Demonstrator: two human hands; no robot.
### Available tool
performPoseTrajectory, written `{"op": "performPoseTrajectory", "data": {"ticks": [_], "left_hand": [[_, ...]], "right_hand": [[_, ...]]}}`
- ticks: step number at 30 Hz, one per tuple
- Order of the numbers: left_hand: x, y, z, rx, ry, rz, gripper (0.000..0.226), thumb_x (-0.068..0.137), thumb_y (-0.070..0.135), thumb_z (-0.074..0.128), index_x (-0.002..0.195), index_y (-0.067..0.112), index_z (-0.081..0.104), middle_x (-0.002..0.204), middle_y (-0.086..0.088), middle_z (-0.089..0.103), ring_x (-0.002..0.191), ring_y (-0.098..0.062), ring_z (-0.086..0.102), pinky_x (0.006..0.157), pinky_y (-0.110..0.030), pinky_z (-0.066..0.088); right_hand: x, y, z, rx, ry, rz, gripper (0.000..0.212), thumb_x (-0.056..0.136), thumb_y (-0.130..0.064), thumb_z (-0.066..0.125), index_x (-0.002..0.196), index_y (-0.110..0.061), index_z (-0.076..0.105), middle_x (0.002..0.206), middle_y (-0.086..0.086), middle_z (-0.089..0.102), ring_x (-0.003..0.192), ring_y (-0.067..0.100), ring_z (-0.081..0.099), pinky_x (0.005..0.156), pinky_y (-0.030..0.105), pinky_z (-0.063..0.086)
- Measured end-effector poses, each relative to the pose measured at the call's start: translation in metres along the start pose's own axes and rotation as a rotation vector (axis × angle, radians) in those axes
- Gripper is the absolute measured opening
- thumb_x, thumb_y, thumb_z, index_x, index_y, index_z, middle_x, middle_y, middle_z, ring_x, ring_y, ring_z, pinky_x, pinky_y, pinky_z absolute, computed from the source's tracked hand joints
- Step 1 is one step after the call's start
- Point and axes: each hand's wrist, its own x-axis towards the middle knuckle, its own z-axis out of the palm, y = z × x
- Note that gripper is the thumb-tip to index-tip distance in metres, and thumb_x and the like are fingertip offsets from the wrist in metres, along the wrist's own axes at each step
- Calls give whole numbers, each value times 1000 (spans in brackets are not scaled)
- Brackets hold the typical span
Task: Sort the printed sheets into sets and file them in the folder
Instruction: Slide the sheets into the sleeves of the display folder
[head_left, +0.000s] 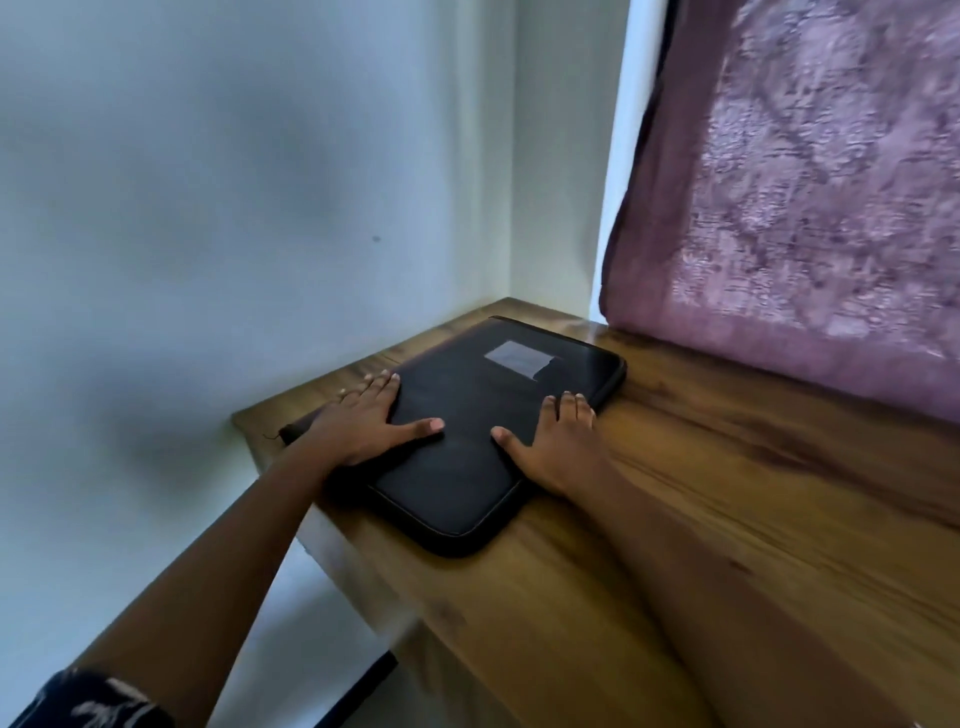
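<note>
A brown wooden table with streaky grain (727, 493) stands before me, pushed into the corner of a pale blue-grey wall (234, 182) that bears one small dark speck (376, 239). On my right a mauve patterned curtain (805, 182) hangs down to the tabletop, beside a bright white vertical strip (618, 156).

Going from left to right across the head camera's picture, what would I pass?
First the pale wall → left hand → black folder → right hand → purple curtain.
</note>
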Motion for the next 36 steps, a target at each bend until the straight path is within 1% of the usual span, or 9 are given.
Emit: {"op": "performPoseTrajectory", "data": {"ticks": [13, 19, 22, 25, 27, 29, 32, 34, 36], "left_hand": [[48, -47, -5, -26, 51, -3, 141, 41, 106, 15, 155, 23, 9, 162, 3, 7, 148, -14, 10, 121, -39, 11], [42, -40, -10, -26, 34, -26, 128, 54, 100, 21, 155, 23, 8, 162, 3, 6, 149, -15, 8, 120, -40, 10], [37, -37, -16, -3, -11, -30, 130, 55, 101, 21, 155, 20, 6, 163, 1, 4, 149, -16, 7, 120, -41, 10], [35, -28, -28, 21, -112, -93, 111, 73, 87, 31, 155, 17, 5, 162, -5, 2, 149, -21, 6, 120, -41, 9], [33, -10, -40, 54, -157, -110, 88, 87, 70, 41, 152, 14, 21, 159, -14, 16, 145, -28, 21, 118, -43, 18], [27, 32, -43, 88, -54, -20, 62, 96, 49, 48, 146, 16, 35, 155, -13, 29, 140, -30, 31, 114, -45, 27], [3, 137, -27, -72, 150, 195, 49, 97, 39, 48, 142, 22, 44, 148, -9, 44, 133, -31, 42, 109, -46, 35], [-21, 226, 0, -179, 182, 366, 42, 94, 36, 52, 133, 21, 55, 135, -12, 56, 123, -32, 52, 103, -44, 42], [-47, 313, 30, -297, 130, 491, 39, 93, 30, 57, 130, 17, 58, 133, -13, 58, 121, -32, 53, 103, -40, 42]], "right_hand": [[52, -35, 12, 11, 6, -13, 96, 91, -71, 21, 151, 1, 2, 158, 22, -4, 147, 33, -5, 118, 42, -1], [51, -32, 15, 68, 24, -31, 94, 91, -69, 24, 151, 1, 3, 158, 22, -3, 147, 33, -4, 118, 41, -2], [49, -30, 10, 110, -3, -56, 92, 92, -67, 26, 151, -1, 2, 158, 21, -6, 147, 32, -7, 118, 41, -3], [33, -20, 1, 152, -14, -114, 87, 94, -64, 29, 152, -4, 6, 160, 16, -4, 147, 28, -5, 118, 40, 0], [10, -3, -5, 156, 18, -134, 81, 96, -59, 33, 152, -6, 10, 160, 14, 0, 148, 26, -2, 119, 40, 2], [-18, 29, -13, 95, 99, -133, 74, 97, -51, 38, 152, -8, 13, 160, 12, 5, 148, 25, 2, 118, 40, 2], [-73, 96, -34, -24, 247, -70, 66, 95, -42, 45, 150, -12, 22, 159, 9, 17, 147, 22, 11, 118, 40, 7], [-125, 157, -52, -101, 314, 42, 61, 94, -39, 46, 147, -14, 29, 155, 8, 27, 143, 22, 22, 116, 39, 14], [-186, 220, -67, -154, 364, 201, 55, 92, -37, 48, 143, -17, 36, 150, 5, 37, 137, 22, 31, 112, 37, 23]]}}
